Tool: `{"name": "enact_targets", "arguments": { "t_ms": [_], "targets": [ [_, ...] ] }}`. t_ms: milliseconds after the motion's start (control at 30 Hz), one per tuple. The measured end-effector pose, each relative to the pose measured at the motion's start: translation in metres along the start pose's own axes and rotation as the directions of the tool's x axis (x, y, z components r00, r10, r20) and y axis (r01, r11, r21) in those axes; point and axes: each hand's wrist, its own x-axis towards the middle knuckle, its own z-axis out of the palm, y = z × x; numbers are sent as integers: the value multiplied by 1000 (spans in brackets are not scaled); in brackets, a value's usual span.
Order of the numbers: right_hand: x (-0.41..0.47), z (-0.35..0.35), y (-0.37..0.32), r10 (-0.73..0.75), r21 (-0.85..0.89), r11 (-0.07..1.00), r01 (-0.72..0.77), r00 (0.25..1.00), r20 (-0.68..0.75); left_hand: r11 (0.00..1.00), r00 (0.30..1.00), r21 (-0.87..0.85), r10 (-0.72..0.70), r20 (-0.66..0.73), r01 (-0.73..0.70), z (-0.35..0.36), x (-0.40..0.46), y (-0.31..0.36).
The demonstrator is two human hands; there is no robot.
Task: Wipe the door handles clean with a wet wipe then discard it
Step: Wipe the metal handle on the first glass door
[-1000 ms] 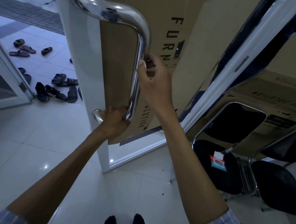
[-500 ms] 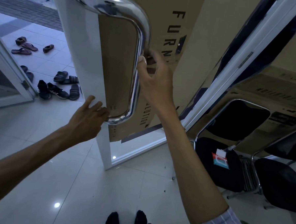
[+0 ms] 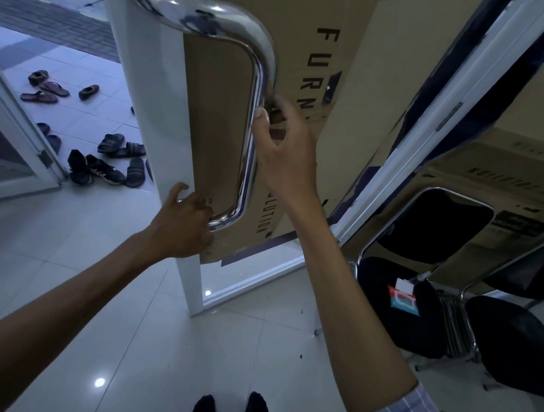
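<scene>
Right hand (image 3: 286,153): fingers curled round the upright bar of the handle (image 3: 255,135), about mid-height, thumb tip pressed to its near face. A wipe is not discernible in this grip; the fingers hide whatever lies beneath. Left hand (image 3: 181,223): fingers curled at the handle's lower bend, thumb raised apart; whether they clamp the bar or only touch it cannot be told. The chrome handle is fixed to the white door (image 3: 150,105), whose panel is backed with printed cardboard (image 3: 302,81). To the right, black chairs (image 3: 416,308); a wipe pack (image 3: 404,296) lies on the nearest seat. Shoes (image 3: 106,162) lie scattered on the tiled floor (image 3: 101,307) beyond the door's left edge.
</scene>
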Motion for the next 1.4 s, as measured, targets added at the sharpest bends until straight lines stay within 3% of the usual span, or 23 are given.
{"name": "enact_targets", "arguments": {
  "t_ms": [200, 300, 433, 600, 800, 933, 1133, 1400],
  "targets": [
    [1, 1, 3, -11, -3, 1000, 11, 1000, -8, 907, 979, -376, -143, 146, 188, -10, 20, 13],
    [1, 3, 4, -17, -16, 1000, 17, 1000, -9, 664, 967, -703, -145, 211, 253, -8, 17, 25],
    [1, 3, 4, -23, -34, 999, 23, 1000, -12, 442, 970, -878, -225, 93, 187, -23, 16, 47],
    [1, 0, 2, -13, -35, 999, 12, 1000, -3, 483, 958, -860, -286, 25, 166, -22, 9, 55],
    [2, 0, 2, -6, -56, 998, 7, 1000, 8, 287, 925, -950, -379, 5, 123, -58, 17, 55],
    [4, -2, 4, -6, -54, 999, 7, 1000, 20, 328, 929, -921, -360, 84, 211, -60, 14, 58],
    [5, -2, 6, -7, -62, 998, 9, 1000, 29, 257, 937, -965, -347, -43, 51, -91, 20, 47],
    [8, -2, 10, 9, -118, 993, -5, 999, 34, 247, 905, -960, -367, -216, -129, -135, 25, 47]
  ]
}}
